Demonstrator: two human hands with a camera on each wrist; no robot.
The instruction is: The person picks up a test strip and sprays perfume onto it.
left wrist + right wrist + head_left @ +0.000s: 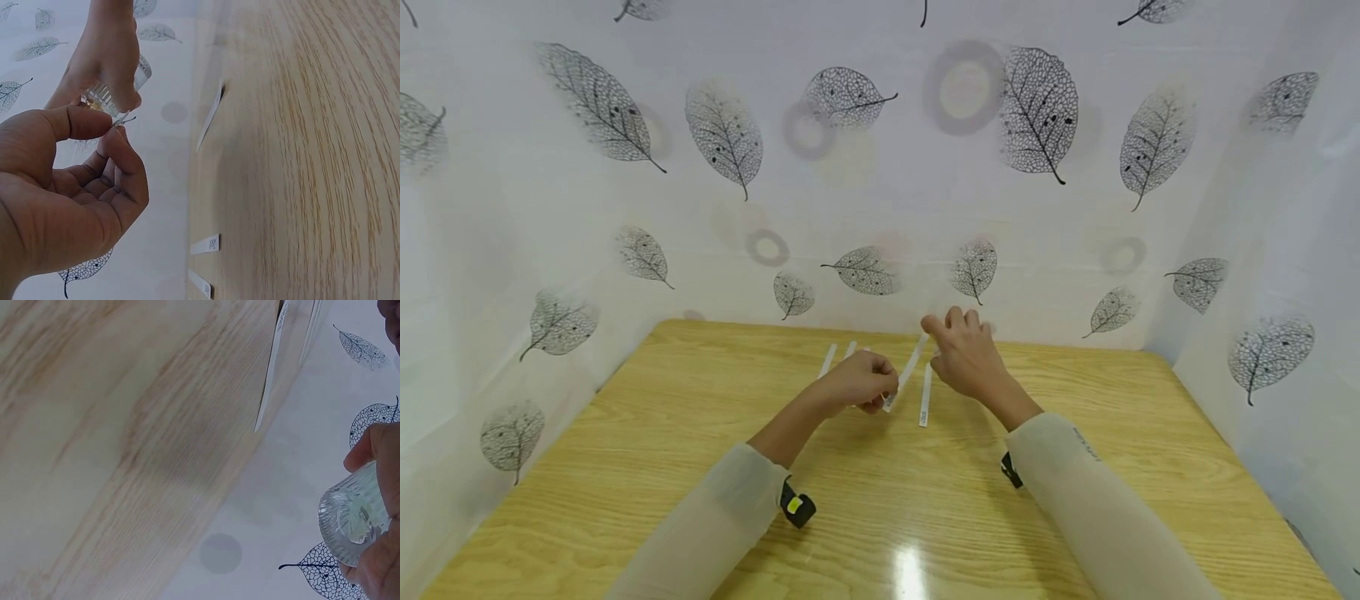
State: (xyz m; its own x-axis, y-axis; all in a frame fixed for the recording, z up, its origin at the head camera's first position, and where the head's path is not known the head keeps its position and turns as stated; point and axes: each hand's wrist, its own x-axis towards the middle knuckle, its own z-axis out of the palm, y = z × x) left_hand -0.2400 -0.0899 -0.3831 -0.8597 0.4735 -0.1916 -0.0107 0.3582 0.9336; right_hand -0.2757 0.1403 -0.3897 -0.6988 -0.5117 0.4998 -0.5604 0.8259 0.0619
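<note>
My left hand [859, 382] pinches the printed end of a narrow white paper strip [910, 367] between thumb and finger, above the table. The strip slants up toward my right hand [964, 354]. In the right wrist view, that hand grips a small, clear, ridged glass [351, 512]; the head view hides it behind the fingers. From the left wrist, the glass [145, 70] appears tilted beyond the pinched strip [122, 119]. Another white strip [925, 397], printed at its near end, lies on the table just below the right hand.
More white strips [827, 361] lie left of the left hand, partly covered by it. The wooden table [865, 517] meets a pale, leaf-patterned curtain [910, 200] along its back edge, close behind the hands. The curtain also stands at both sides.
</note>
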